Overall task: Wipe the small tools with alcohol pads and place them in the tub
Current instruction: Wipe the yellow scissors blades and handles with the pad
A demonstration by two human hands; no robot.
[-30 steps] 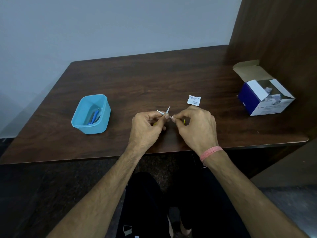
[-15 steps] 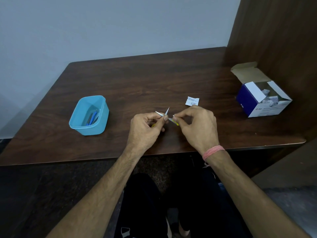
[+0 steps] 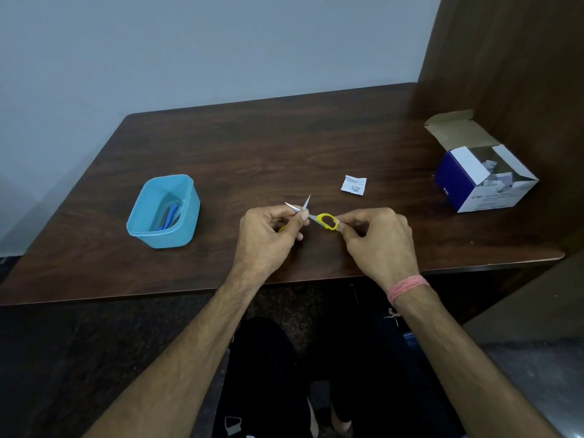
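Note:
Small scissors [image 3: 327, 221] with yellow handles are held above the near part of the table, their steel blades spread in a V pointing away. My left hand [image 3: 268, 238] pinches them near the pivot, with the other yellow loop mostly hidden under its fingers. My right hand [image 3: 379, 238] pinches the outer end of the visible yellow loop; whether a pad lies between those fingertips I cannot tell. The blue tub [image 3: 164, 238] stands at the left and holds blue-handled tools [image 3: 170, 216].
A white pad sachet [image 3: 354, 184] lies flat on the dark wooden table [image 3: 252, 147] just beyond my hands. An open blue-and-white box [image 3: 467, 188] of sachets stands at the right, against a wooden side panel [image 3: 505, 74]. The table's front edge runs under my wrists.
My right hand has slid rightward along the scissors from near the pivot to the end of the handle, uncovering the yellow loop. My left hand keeps its hold.

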